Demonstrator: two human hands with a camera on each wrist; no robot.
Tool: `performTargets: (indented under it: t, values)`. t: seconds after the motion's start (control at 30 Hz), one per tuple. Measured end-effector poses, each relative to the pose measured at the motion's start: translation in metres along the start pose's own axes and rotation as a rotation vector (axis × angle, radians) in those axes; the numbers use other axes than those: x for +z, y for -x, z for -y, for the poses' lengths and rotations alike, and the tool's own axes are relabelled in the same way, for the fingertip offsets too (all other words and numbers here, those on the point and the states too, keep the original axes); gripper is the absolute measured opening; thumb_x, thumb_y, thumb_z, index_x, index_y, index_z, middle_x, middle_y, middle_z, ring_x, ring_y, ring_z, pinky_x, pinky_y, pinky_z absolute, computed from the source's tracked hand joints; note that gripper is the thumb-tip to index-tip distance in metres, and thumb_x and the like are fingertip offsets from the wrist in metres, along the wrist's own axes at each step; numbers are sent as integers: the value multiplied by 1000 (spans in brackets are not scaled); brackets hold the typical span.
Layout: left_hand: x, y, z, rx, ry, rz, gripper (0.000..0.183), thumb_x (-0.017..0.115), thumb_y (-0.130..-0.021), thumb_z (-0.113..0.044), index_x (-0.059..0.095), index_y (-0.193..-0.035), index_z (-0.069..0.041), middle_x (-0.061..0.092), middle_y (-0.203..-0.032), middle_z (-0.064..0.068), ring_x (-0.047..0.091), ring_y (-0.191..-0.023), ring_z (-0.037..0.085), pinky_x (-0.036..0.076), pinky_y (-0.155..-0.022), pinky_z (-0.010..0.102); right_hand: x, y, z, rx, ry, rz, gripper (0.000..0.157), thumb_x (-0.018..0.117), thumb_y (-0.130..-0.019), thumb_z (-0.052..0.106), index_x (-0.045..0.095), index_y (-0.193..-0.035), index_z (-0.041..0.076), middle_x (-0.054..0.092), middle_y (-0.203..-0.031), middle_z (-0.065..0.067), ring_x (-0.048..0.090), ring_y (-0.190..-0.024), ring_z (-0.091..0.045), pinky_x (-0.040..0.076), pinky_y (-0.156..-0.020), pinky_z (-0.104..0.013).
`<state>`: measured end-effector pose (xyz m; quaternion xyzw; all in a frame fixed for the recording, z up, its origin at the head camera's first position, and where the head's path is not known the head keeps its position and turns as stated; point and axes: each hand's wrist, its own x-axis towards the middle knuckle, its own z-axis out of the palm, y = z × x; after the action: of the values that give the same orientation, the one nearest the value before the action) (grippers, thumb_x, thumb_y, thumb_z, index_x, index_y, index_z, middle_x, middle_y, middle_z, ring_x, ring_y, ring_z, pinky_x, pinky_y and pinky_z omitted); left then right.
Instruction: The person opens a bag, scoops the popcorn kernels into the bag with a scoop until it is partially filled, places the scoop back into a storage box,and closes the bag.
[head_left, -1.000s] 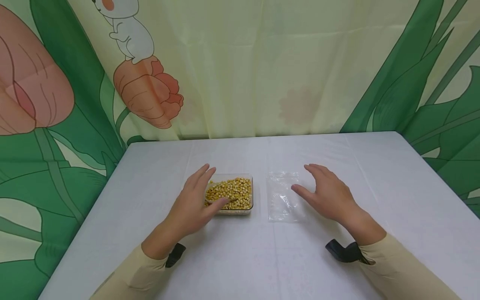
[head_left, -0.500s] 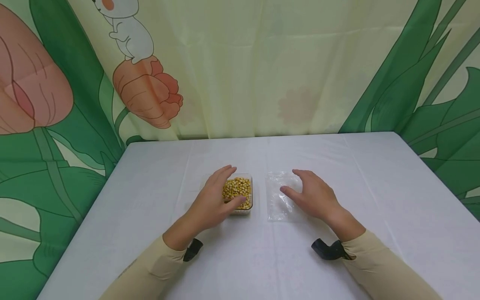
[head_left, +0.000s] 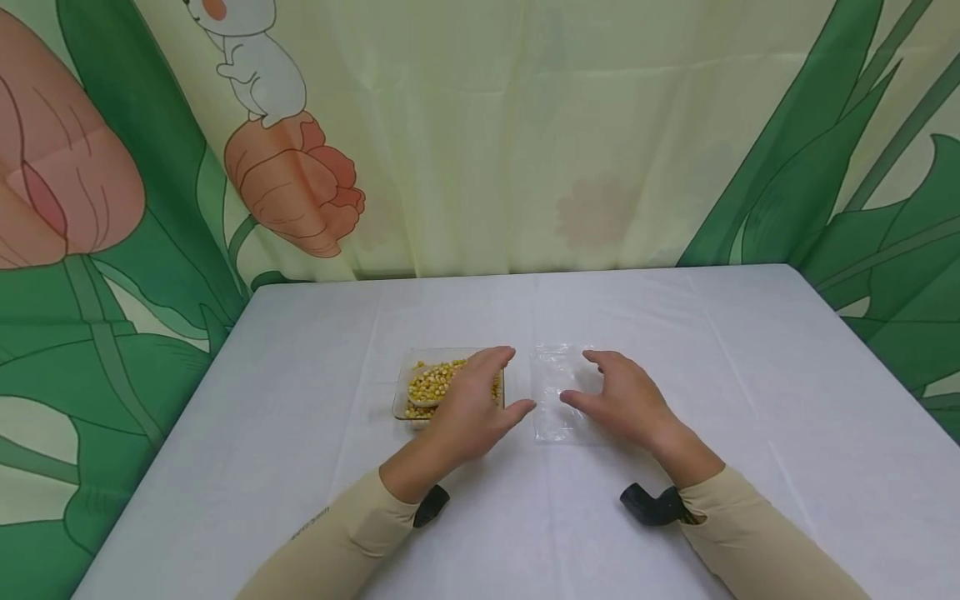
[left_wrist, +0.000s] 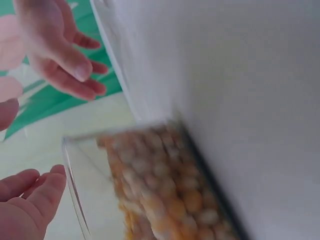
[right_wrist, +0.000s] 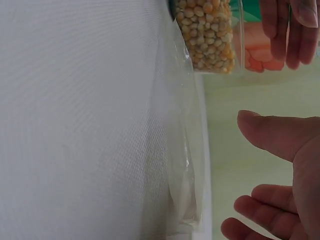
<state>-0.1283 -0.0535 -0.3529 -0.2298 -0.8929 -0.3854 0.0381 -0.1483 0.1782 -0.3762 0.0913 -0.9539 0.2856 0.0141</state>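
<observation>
A clear rectangular container (head_left: 401, 404) on the table holds yellow corn kernels (head_left: 435, 382). Among the kernels shows a pale curved rim (head_left: 423, 404), partly covered by my left hand (head_left: 480, 408). That hand hovers over the container's right side, fingers extended, thumb apart, holding nothing. To the right lies a flat clear plastic bag (head_left: 553, 408). Over its right part is my right hand (head_left: 626, 400), its thumb and fingers spread and nothing between them. In the right wrist view the bag (right_wrist: 186, 170) lies low on the cloth, apart from the fingers.
A white cloth (head_left: 637, 317) covers the table, whose far edge meets a printed curtain (head_left: 480, 150) with flowers and leaves. Black wrist devices (head_left: 648, 505) sit at both sleeve cuffs.
My left hand has moved right across the container, uncovering its left side. My right hand has moved left over the bag, then nearly stopped. Container and bag have stayed in place.
</observation>
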Motion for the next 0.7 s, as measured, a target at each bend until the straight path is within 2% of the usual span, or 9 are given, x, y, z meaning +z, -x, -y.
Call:
performTargets:
  t: [0.13,0.37,0.43,0.6,0.7]
  values:
    - [10,-1,-11,-3,-1,15,62,79,-89,-21,52,-138,3,57,-134,15,58,-120,27,49,-100,40,-1,0,-5,-1,-28,-2,69,77,-86,33,53,-138,-5,58,-132,-26,57,-118,-42,46,-98,-56]
    - [36,-1,-19,-14,-10,68,59,74,-92,-20,50,-140,5,54,-140,16,49,-132,28,41,-109,39,-2,-1,-11,16,-26,14,70,78,-86,31,52,-139,-6,54,-137,-28,48,-127,-46,39,-104,-60]
    - [42,-2,-18,-23,-48,97,60,74,-92,-21,49,-140,4,53,-141,15,48,-133,26,40,-109,37,0,-1,-14,17,-37,12,69,78,-85,29,52,-139,-6,54,-137,-28,47,-128,-46,38,-105,-60]
    - [48,-6,-20,-70,-151,169,63,76,-91,-23,48,-141,4,52,-142,15,48,-133,24,40,-110,33,4,-1,-22,9,-58,14,68,78,-86,28,52,-139,-6,55,-136,-26,49,-128,-44,39,-105,-58]
    - [48,-9,-20,-114,-157,196,64,76,-91,-21,47,-142,5,51,-142,16,47,-134,25,39,-110,34,5,-2,-24,7,-53,24,69,77,-86,29,52,-139,-6,55,-136,-26,49,-128,-44,39,-106,-58]
